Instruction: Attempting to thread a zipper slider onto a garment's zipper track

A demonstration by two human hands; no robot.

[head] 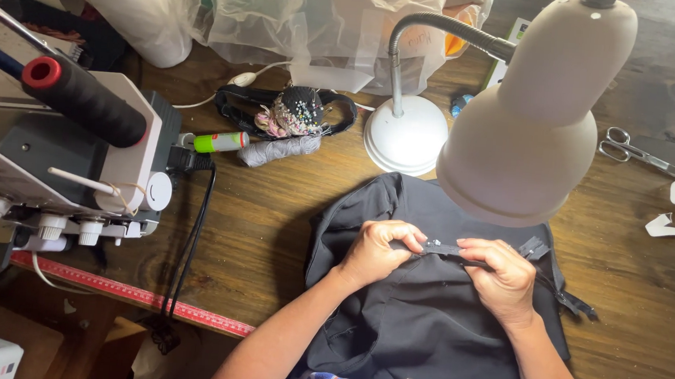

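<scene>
A black zipper (460, 252) is pinched between the closed fingers of both hands. The left hand (377, 252) is curled tight around its left end, beside a small silver slider (431, 243), while the right hand (501, 278) is pressed closed on the tape further right. The zipper is laid across a black garment (423, 322) spread on the near middle of the wooden table (271, 232). Directly beyond the hands, a white desk lamp (524, 123) is seen. A pincushion (299, 109) and grey thread spool (277, 150) are set farther left, a sewing machine (63, 154) at the far left, and scissors (641, 154) at the right.
</scene>
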